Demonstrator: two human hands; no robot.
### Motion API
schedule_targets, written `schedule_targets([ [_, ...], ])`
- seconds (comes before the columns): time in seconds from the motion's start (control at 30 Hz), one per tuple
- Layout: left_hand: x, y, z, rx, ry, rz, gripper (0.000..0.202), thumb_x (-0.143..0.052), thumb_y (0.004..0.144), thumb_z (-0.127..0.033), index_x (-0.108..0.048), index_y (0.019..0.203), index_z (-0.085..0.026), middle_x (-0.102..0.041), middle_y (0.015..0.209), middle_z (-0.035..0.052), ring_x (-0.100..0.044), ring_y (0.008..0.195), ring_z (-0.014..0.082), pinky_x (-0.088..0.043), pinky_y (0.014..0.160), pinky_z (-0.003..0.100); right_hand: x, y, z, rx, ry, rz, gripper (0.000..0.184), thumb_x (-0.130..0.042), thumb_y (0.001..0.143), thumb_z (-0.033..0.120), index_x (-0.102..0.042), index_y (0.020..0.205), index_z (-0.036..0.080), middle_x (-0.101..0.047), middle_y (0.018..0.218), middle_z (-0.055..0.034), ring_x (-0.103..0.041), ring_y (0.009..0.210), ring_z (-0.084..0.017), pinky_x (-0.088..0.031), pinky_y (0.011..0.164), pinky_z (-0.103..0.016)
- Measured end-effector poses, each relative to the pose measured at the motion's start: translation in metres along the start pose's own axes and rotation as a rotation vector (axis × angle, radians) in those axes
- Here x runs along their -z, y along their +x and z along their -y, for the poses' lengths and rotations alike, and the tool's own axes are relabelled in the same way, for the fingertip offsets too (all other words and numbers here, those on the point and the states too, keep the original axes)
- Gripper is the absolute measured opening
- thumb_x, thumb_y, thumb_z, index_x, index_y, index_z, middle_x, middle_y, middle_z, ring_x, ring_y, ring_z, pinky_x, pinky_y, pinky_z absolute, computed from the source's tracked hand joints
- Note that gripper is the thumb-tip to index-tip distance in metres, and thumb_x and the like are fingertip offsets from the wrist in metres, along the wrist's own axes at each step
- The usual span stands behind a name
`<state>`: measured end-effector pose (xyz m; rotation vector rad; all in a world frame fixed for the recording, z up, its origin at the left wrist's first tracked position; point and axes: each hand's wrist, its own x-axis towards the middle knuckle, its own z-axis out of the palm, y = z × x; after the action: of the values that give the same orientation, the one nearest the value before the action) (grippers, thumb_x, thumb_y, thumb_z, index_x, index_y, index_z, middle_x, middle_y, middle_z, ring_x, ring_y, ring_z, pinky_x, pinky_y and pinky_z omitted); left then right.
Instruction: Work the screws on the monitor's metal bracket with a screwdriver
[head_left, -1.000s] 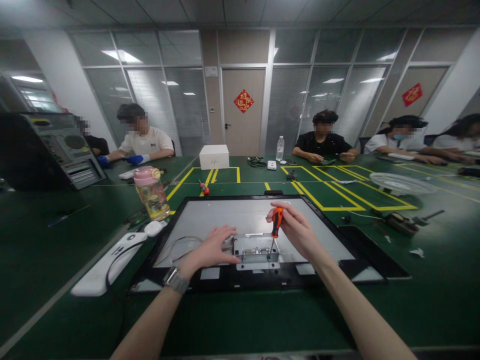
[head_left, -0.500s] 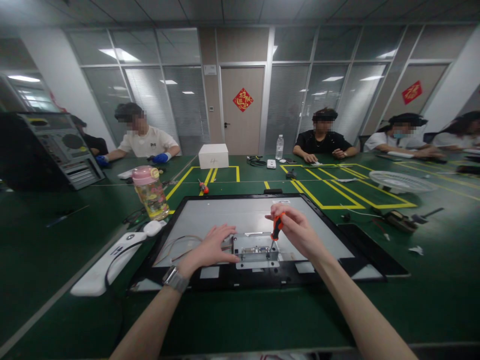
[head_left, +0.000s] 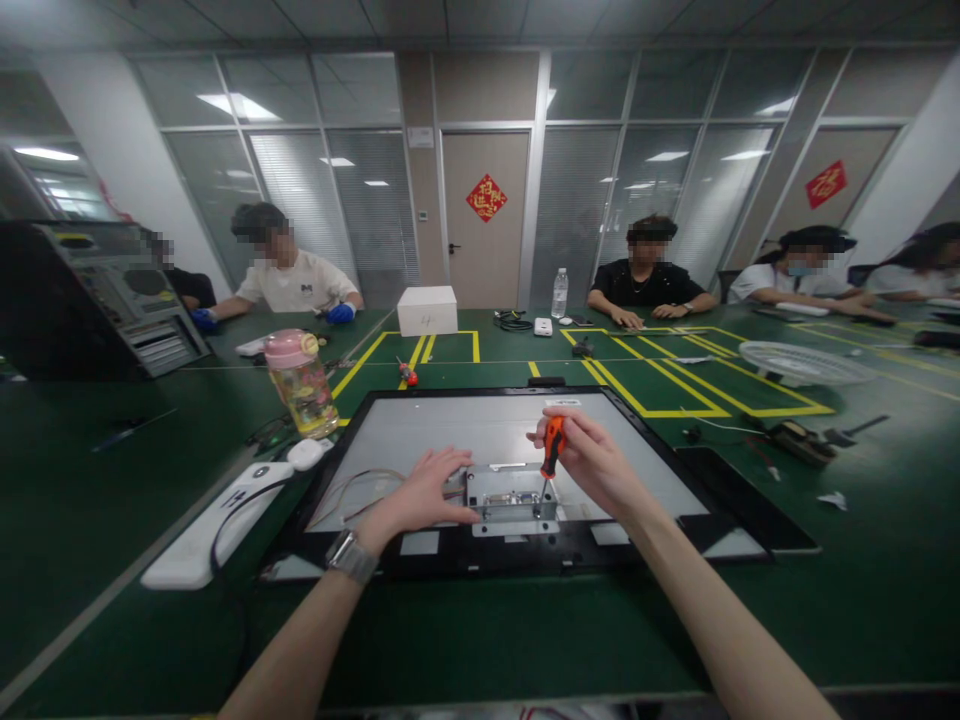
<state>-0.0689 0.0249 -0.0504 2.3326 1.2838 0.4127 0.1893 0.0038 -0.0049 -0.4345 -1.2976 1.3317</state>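
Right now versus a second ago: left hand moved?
No. The left hand shows no visible shift in any direction against the black-framed display panel; its spread fingers remain at the left end of the metal bracket.

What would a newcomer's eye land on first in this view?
Probably the orange-and-black screwdriver near the middle, held in the person's right grip and pointing down at the metal bracket. Next comes the large gray panel beneath, black-framed and lying on the green table. Beyond, the red diamond sign stands out on the door.
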Motion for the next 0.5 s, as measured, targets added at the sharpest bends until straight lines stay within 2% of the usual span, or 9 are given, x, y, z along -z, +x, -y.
schedule_targets([
  [0.1,-0.0004,0.0003,0.0011,0.000,0.002,-0.002,0.075,-0.078,0.065,-0.052,-0.050,0.130,-0.024,-0.041,0.148,0.0094,-0.028,0.141,0.0289,-0.008,0.118,0.049,-0.0012,0.0008,-0.0001,0.002,0.017,-0.015,0.020,-0.063,0.086,0.043,-0.069,0.096,0.026,-0.067,0.084,-0.0019,-0.062,0.081,-0.017,-0.048,0.088,-0.038],
  [0.23,-0.0007,0.0009,0.0029,-0.009,0.003,0.000,0.076,-0.077,0.065,-0.054,-0.050,0.130,-0.025,-0.041,0.148,0.0090,-0.027,0.141,0.0290,-0.009,0.118,0.049,-0.0008,0.0012,-0.0003,0.055,-0.034,-0.064,0.017,-0.072,0.078,0.042,-0.070,0.084,0.025,-0.064,0.090,-0.0002,-0.061,0.084,-0.016,-0.046,0.092,-0.036],
  [0.4,-0.0012,0.0004,0.0041,-0.015,-0.004,-0.003,0.076,-0.076,0.065,-0.054,-0.050,0.130,-0.026,-0.040,0.148,0.0087,-0.027,0.141,0.0293,-0.008,0.118,0.048,0.0011,0.0008,0.0001,0.027,-0.057,-0.026,0.021,-0.066,0.083,0.041,-0.067,0.097,0.025,-0.066,0.084,-0.0021,-0.061,0.077,-0.018,-0.050,0.078,-0.036],
  [0.5,-0.0010,0.0000,0.0041,-0.017,-0.006,-0.003,0.077,-0.076,0.065,-0.055,-0.049,0.131,-0.026,-0.040,0.148,0.0086,-0.026,0.141,0.0295,-0.007,0.118,0.049,0.0002,0.0007,-0.0006,0.035,-0.058,-0.032,0.022,-0.063,0.085,0.042,-0.067,0.098,0.025,-0.067,0.087,-0.0032,-0.063,0.082,-0.019,-0.050,0.083,-0.038],
])
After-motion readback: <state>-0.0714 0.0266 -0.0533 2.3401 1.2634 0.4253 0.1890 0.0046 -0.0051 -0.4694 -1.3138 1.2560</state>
